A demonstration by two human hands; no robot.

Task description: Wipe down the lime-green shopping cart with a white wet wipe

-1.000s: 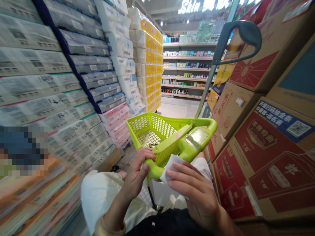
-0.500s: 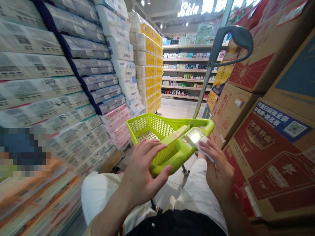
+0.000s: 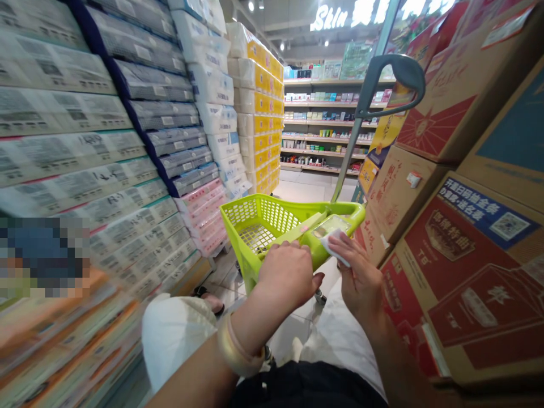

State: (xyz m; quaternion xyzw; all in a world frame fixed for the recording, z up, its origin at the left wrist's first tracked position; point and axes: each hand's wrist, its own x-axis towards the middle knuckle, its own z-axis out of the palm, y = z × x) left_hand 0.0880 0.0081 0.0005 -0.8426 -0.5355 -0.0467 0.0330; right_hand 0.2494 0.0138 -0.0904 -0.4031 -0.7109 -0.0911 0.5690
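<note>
Shopping basket point(image 3: 241, 249), green with wheels, stands in the middle. The left hand point(image 3: 285, 273) curls over its near bar, fingertips hidden. The right hand point(image 3: 359, 275) has its fingers close together on a white wipe point(image 3: 334, 243), touching the near side of the clear panel point(image 3: 334, 222). Cardboard boxes point(image 3: 480, 277) stand at right.

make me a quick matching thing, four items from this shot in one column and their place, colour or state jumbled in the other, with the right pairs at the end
Things:
1. left hand
2. white cloth
3. bracelet
4. basket

Descriptions:
A. gold-coloured
B. held in the right hand
C. lime green and perforated
D. curled over a green bar

Pairs: 1-D, 2-B, 3-A, 4-C
</note>
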